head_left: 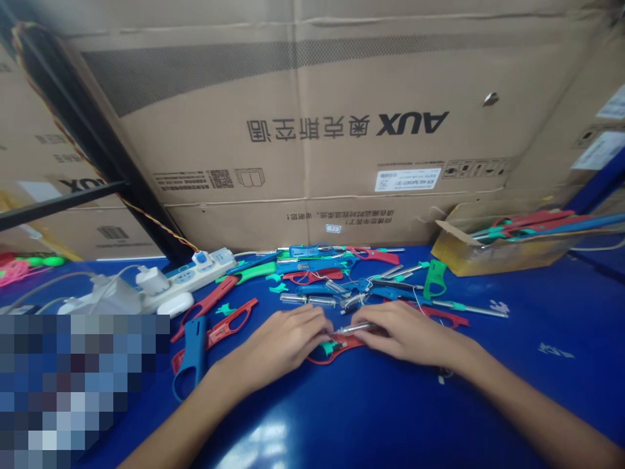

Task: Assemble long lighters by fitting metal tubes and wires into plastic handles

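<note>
On a blue table [371,410] my left hand [283,342] and my right hand [405,333] meet over a red plastic handle piece [336,348] with a small green clip. My left fingers curl down on its left end. My right fingers pinch a thin metal blade [355,327] lying on the red piece. Just beyond the hands lies a heap of loose parts [342,280]: red, blue and green plastic handles and several metal blades.
A small cardboard box [493,251] holding more coloured pieces stands at the right. A white power strip [190,277] with plugs lies at the left. Red and blue handles [205,332] lie left of my left hand. Large cardboard cartons [312,117] wall off the back.
</note>
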`<action>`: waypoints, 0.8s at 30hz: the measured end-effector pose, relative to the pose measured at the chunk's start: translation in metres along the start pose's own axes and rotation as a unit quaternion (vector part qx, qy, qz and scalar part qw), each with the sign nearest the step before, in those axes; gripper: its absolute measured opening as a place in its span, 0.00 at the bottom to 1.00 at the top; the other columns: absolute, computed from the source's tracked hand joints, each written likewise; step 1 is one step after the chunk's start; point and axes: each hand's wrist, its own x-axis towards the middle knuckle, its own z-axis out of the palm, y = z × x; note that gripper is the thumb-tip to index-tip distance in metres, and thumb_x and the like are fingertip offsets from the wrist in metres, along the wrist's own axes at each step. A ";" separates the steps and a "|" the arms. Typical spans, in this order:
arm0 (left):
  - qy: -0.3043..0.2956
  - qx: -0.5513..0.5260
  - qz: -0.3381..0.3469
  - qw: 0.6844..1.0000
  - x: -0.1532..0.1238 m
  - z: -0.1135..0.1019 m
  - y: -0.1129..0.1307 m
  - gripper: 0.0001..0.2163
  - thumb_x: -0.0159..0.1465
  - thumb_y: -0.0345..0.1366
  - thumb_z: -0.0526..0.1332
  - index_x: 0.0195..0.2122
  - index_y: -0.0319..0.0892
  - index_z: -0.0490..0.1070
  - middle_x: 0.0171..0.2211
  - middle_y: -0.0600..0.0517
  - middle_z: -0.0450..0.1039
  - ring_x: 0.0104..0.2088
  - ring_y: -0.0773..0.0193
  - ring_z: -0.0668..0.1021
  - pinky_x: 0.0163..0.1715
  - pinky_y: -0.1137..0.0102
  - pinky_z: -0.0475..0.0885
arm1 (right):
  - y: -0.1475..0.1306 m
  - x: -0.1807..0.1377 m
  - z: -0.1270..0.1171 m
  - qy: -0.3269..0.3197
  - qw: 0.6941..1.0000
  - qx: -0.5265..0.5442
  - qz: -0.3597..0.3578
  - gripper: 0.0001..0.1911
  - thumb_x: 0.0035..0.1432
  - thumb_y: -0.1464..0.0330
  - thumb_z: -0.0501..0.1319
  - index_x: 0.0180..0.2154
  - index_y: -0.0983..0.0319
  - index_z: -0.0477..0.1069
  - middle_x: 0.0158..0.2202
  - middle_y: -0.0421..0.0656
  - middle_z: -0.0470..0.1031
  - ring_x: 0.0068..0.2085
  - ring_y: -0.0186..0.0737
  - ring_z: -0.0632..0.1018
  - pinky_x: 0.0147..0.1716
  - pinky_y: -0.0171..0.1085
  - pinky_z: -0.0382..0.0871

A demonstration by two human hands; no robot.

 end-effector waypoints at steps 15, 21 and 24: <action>0.012 0.006 -0.016 1.000 0.000 -0.004 0.004 0.07 0.74 0.33 0.52 0.42 0.43 0.69 0.37 0.52 0.73 0.37 0.64 0.74 0.37 0.68 0.69 | -0.005 -0.001 -0.001 -0.006 0.999 0.036 -0.003 0.15 0.70 0.58 0.53 0.42 0.58 0.75 0.28 0.37 0.76 0.27 0.33 0.73 0.29 0.35 0.58; 0.019 0.008 -0.016 1.000 0.000 -0.004 0.004 0.07 0.74 0.34 0.52 0.42 0.43 0.68 0.37 0.52 0.72 0.37 0.64 0.74 0.37 0.68 0.68 | -0.005 -0.001 0.000 -0.018 0.999 0.039 -0.007 0.15 0.70 0.58 0.53 0.43 0.58 0.75 0.31 0.39 0.79 0.28 0.33 0.74 0.30 0.35 0.59; 0.021 0.006 -0.012 1.000 0.000 -0.004 0.004 0.07 0.73 0.34 0.52 0.43 0.43 0.68 0.37 0.51 0.73 0.37 0.63 0.75 0.37 0.68 0.69 | -0.005 0.000 0.000 -0.020 0.999 0.037 -0.009 0.16 0.71 0.58 0.52 0.44 0.58 0.75 0.32 0.39 0.79 0.29 0.33 0.75 0.30 0.35 0.59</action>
